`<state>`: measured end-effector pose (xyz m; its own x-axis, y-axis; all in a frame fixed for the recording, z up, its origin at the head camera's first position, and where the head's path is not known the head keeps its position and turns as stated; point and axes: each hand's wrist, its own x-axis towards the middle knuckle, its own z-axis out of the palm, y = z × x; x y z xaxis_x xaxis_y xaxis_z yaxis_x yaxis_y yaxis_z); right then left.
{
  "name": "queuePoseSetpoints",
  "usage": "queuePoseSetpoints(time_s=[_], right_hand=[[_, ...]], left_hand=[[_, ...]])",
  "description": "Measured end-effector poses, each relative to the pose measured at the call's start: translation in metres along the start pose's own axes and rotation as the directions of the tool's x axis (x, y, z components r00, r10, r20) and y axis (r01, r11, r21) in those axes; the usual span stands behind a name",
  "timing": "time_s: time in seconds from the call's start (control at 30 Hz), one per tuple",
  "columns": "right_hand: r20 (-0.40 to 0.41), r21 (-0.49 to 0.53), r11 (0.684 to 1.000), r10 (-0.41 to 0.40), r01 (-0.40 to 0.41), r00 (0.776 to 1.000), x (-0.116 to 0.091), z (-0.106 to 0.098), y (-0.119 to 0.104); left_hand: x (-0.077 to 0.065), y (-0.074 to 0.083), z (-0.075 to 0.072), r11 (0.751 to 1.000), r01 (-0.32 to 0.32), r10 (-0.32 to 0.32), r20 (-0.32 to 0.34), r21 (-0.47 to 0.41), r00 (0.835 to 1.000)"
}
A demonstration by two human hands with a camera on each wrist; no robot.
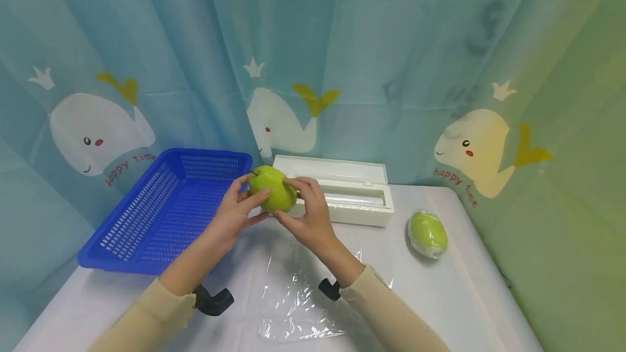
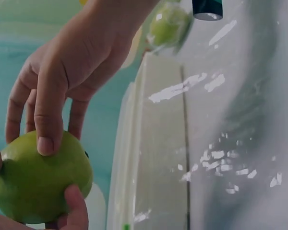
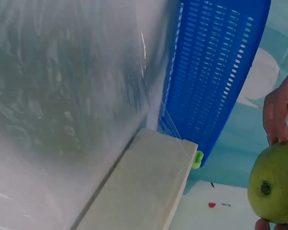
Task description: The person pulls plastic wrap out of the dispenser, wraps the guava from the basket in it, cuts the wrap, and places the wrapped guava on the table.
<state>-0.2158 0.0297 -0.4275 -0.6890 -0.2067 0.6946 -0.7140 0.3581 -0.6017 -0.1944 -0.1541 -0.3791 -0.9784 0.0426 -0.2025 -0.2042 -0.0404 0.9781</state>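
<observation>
A green pear (image 1: 274,189) is held up over the table between both hands. My left hand (image 1: 231,213) grips its stem end, with the thumb across the front. At the other end my right hand (image 1: 313,216) pinches it between fingertips and thumb. In the right wrist view, the dark blossom end of the pear (image 3: 273,182) shows, fingers above and below it. Under the hands a sheet of clear cling film (image 1: 293,314) lies spread on the table. Behind the pear stands a white cling film dispenser (image 1: 359,214) with its lid raised and a roll inside.
A blue perforated basket (image 1: 132,271) stands on the left of the table. To the right, a second green pear (image 1: 428,234) lies wrapped in film. A curtain (image 1: 371,124) with printed whales hangs behind the table and along its sides.
</observation>
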Motion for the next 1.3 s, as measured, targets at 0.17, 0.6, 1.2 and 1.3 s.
queuePoseSetpoints(time_s=[0.17,0.6,1.2,1.3], right_hand=[[0.001,0.079,0.993,0.091,-0.091,0.996,-0.011,-0.008,-0.001],[0.001,0.163,0.96,0.231,-0.228,0.973,-0.046,-0.033,-0.003],[0.043,0.297,0.884,0.365,-0.36,0.93,-0.078,-0.053,0.007],[0.071,0.36,0.845,0.398,-0.396,0.915,-0.081,-0.056,0.01]], left_hand=[[-0.005,-0.005,0.008,0.992,-0.058,0.059,-0.006,0.109,0.998],[-0.019,-0.03,0.034,0.949,-0.208,0.197,0.071,0.236,0.978],[-0.024,-0.06,0.058,0.882,-0.394,0.379,0.107,0.26,0.919],[-0.022,-0.068,0.059,0.841,-0.457,0.432,0.149,0.29,0.889]])
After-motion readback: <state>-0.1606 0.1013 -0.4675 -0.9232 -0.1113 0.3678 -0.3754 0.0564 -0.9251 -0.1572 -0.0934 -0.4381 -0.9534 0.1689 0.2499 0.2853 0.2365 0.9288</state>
